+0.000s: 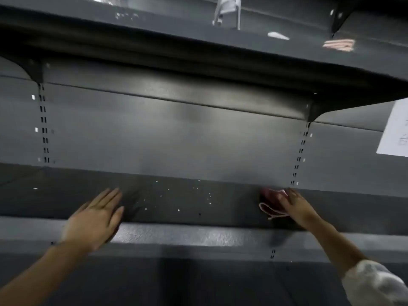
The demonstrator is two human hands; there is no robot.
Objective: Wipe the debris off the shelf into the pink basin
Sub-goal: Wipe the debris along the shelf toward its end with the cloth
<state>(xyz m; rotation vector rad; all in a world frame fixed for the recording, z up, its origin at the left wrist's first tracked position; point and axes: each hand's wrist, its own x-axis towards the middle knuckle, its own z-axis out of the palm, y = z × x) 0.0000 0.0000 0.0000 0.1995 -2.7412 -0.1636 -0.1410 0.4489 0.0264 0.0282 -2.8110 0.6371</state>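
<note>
On the dark grey textured metal shelf [220, 195], small white crumbs of debris [187, 196] lie scattered across the middle, between my two hands. My left hand [97, 215] rests flat near the front edge, fingers [110, 195] spread wide and holding nothing. My right hand [297, 206] presses a crumpled dark red cloth with pale pink edging [272, 203] down towards the back edge, right of the crumbs. Overhead, a second grey shelf [198, 51] carries white scraps [278, 36]. A white paper sheet [395, 129] hangs at the right.
</note>
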